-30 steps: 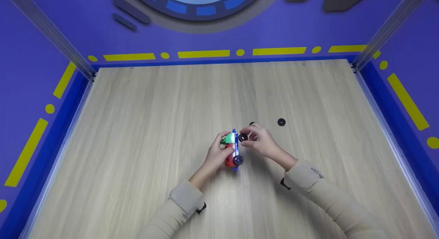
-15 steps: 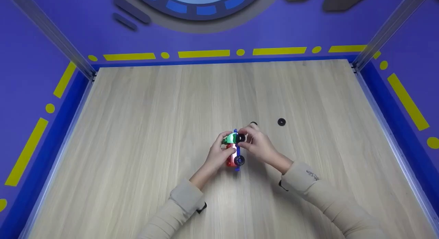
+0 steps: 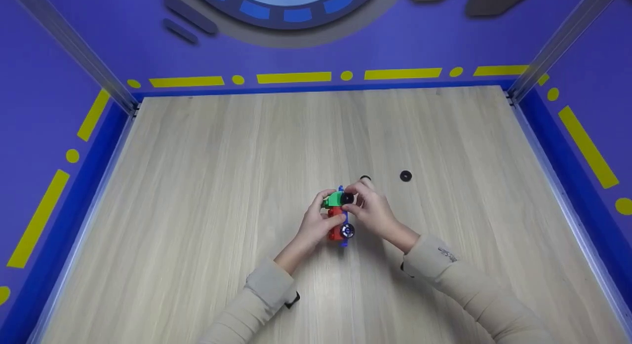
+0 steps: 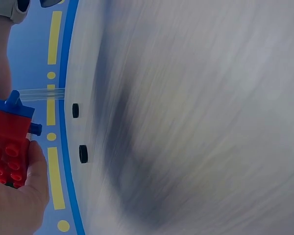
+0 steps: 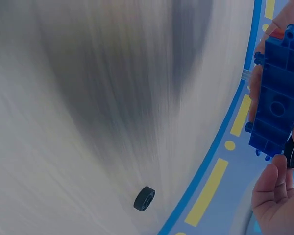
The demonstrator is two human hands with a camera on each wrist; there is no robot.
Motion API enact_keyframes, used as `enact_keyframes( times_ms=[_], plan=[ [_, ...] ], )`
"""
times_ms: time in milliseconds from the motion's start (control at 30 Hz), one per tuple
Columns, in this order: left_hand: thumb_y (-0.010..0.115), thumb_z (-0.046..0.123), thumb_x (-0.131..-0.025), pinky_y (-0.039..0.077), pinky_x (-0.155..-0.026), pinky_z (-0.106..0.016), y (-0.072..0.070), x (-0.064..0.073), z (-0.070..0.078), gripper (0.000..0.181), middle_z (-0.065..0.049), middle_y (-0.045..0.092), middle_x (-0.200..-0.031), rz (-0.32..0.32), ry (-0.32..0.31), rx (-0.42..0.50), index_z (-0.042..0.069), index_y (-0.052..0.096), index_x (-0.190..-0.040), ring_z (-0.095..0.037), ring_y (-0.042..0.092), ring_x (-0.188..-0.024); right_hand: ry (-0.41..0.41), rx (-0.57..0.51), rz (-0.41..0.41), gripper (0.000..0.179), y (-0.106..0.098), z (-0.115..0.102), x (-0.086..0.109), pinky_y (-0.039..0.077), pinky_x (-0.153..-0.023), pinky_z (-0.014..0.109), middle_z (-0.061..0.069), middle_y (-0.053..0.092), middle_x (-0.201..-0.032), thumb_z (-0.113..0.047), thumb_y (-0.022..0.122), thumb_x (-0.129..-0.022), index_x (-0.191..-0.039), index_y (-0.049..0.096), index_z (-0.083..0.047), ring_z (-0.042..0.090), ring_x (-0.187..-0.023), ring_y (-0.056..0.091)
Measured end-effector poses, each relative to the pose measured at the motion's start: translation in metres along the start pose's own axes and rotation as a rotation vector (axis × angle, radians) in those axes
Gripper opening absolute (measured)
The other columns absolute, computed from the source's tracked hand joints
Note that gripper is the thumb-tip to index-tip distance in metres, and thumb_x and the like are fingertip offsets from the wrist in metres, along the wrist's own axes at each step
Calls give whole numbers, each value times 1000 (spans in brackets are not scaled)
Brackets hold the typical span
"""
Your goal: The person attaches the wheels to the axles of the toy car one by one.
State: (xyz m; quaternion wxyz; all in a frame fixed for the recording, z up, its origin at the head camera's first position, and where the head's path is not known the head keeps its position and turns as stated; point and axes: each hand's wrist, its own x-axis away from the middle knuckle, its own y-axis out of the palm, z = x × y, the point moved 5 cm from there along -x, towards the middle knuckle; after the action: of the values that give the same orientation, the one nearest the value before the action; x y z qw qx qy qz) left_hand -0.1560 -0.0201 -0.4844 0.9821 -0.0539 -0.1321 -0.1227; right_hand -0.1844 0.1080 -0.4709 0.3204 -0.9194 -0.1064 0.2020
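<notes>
My left hand (image 3: 314, 224) grips a toy car of building blocks, tipped on its side. Its blue base (image 5: 277, 93) carries a red studded block (image 4: 7, 129) and a green block (image 3: 334, 199). One black wheel (image 3: 347, 231) sits on the car's near end. With fingers and thumb, my right hand (image 3: 376, 210) pinches another black wheel (image 3: 347, 198) at the side of the base, by the green block. Whether that wheel is on its axle stub, I cannot tell. In the right wrist view this pinched wheel (image 5: 293, 154) is partly covered by fingers.
One loose black wheel (image 3: 406, 175) lies on the wooden table (image 3: 237, 186), right of the hands. A second loose wheel (image 3: 365, 178) is just beyond the right hand, partly hidden by it. Blue-purple panels (image 3: 316, 57) border the table at the back and sides.
My right hand has moved slightly left, bringing its wheel from beside the car up against the green block's end. The car has shifted a little to the right in my left hand.
</notes>
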Motion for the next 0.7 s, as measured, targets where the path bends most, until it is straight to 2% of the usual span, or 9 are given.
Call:
enact_keyframes(
  times_ms=[400, 700],
  plan=[
    [59, 7, -81, 49, -76, -32, 0, 0, -1, 56, -15, 42, -117, -10, 35, 24, 10, 34, -131, -17, 56, -80, -10, 4, 31, 24, 1, -1, 2, 45, -58, 21, 5, 51, -86, -5, 70, -71, -92, 59, -4, 11, -67, 51],
    [58, 5, -80, 49, -76, -32, -1, 1, -1, 56, -15, 41, -117, -22, 54, 57, 9, 34, -131, -17, 57, -80, -39, 6, 81, 25, 2, 0, 5, 43, -57, 20, 6, 51, -85, -9, 71, -70, -93, 62, -4, 18, -67, 52]
  ],
)
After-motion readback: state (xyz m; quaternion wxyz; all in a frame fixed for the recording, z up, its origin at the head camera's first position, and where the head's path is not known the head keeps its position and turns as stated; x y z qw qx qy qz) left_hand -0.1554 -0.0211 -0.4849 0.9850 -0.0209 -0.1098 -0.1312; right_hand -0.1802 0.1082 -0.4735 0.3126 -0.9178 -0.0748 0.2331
